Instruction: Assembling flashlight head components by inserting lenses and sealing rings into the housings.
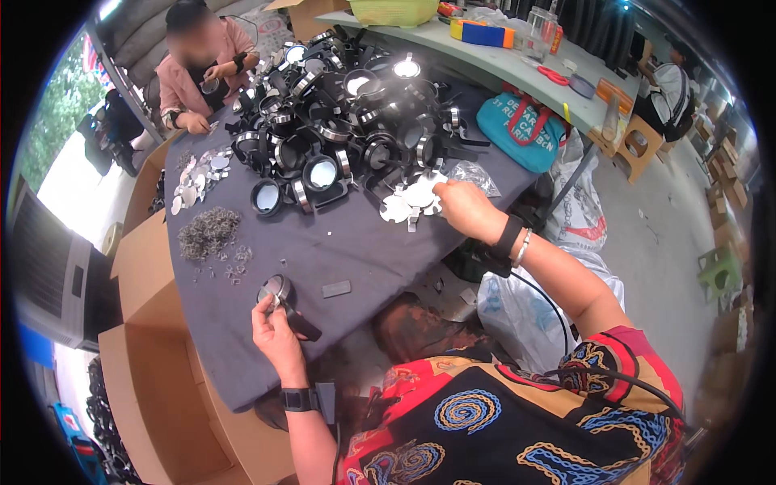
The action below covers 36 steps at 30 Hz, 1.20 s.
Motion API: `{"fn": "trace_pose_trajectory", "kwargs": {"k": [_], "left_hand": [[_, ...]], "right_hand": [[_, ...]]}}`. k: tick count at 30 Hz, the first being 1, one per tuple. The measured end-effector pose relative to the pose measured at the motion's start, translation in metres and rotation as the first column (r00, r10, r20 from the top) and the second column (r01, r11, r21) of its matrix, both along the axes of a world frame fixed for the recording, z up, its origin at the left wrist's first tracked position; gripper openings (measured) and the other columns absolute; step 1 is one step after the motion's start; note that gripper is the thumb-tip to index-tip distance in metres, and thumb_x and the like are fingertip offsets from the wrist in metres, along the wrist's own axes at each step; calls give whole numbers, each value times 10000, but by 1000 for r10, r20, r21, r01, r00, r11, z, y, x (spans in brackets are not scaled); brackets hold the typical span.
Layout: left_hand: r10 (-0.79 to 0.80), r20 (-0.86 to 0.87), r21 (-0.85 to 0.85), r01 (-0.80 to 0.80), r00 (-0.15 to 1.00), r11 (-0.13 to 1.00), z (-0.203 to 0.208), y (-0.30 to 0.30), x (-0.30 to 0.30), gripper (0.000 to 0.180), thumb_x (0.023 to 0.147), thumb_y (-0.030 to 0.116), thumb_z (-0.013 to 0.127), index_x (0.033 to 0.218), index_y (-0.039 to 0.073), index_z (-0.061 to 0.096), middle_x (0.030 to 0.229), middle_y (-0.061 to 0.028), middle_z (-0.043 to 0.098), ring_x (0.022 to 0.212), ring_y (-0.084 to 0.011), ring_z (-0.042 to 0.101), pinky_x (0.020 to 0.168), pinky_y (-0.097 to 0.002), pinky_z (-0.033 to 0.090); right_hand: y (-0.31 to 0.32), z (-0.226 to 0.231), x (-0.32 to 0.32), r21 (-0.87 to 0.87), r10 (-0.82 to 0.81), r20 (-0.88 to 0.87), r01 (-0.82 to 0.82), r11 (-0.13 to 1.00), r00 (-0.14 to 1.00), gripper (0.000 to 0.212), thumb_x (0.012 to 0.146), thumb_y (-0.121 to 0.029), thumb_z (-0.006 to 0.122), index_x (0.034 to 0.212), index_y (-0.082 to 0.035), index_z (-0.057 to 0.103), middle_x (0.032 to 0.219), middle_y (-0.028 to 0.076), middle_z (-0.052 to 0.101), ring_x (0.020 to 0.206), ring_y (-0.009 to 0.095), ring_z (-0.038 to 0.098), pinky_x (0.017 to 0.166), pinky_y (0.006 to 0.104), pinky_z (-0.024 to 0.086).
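Near the front left of the table, my left hand (279,339) is closed around a round black-and-silver part with a black handle (304,325). Its exact kind does not show. My right hand (469,210) reaches to a small heap of flat white and silver discs (396,208) at the right edge; its fingertips touch the heap, and whether they pinch a disc is hidden. Behind it rises a big pile of similar round black parts (322,172) with metal rims. A tangle of small wire clips (208,233) lies on the left of the cloth.
A dark cloth covers the table (323,250). A small grey block (336,288) lies in front of me. Across the table another person (202,81) handles a round part. Open cardboard boxes (153,388) stand at left; a teal bag (521,129) and plastic sacks (578,202) are at right.
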<state>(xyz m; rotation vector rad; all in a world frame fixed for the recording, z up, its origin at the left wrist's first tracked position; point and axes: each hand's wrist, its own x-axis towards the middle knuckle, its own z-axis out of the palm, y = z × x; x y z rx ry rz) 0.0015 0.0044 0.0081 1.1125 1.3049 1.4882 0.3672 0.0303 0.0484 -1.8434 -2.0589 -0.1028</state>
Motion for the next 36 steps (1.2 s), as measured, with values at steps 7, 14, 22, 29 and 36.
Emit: {"fn": "trace_pose_trajectory", "kwargs": {"k": [7, 14, 22, 29, 36], "left_hand": [[-2, -17, -14, 2, 1000, 1000, 3, -1, 1, 244, 894, 31, 478, 1125, 14, 555, 839, -81, 625, 636, -100, 620, 386, -193, 432], [15, 2, 16, -15, 1000, 1000, 3, -3, 2, 250, 892, 32, 471, 1128, 18, 552, 851, -74, 624, 647, -108, 626, 385, -194, 431], [3, 9, -25, -3, 1000, 1000, 2, -2, 1, 219, 914, 50, 483, 1117, 17, 559, 901, -71, 612, 621, -103, 623, 374, -190, 425], [-7, 5, -3, 7, 1000, 1000, 1, -5, -2, 210, 914, 46, 483, 1107, 24, 564, 850, -63, 615, 614, -99, 620, 378, -188, 427], [-21, 11, -9, 21, 1000, 1000, -1, -1, 0, 208, 915, 48, 487, 1106, 28, 565, 858, -63, 616, 612, -94, 617, 378, -187, 423]], "right_hand": [[15, -12, -22, -84, -42, 108, 51, 995, 993, 129, 717, -27, 564, 806, 37, 632, 872, 250, 615, 793, 358, 644, 672, 419, 545], [16, -13, -91, -8, 143, -39, -143, 990, 989, 117, 760, 2, 513, 860, 42, 556, 863, 204, 579, 818, 366, 616, 698, 437, 523], [3, -8, -60, 13, -52, 70, 51, 999, 996, 134, 741, -41, 547, 829, 21, 627, 823, 190, 635, 749, 330, 659, 645, 415, 540], [4, -20, -42, 31, -42, 175, 37, 999, 984, 111, 719, -37, 552, 799, -2, 620, 784, 162, 641, 781, 313, 647, 661, 412, 529], [14, -24, -52, 97, 89, -92, -80, 992, 992, 94, 737, -9, 523, 799, -14, 594, 791, 180, 623, 781, 365, 620, 677, 439, 508]]}}
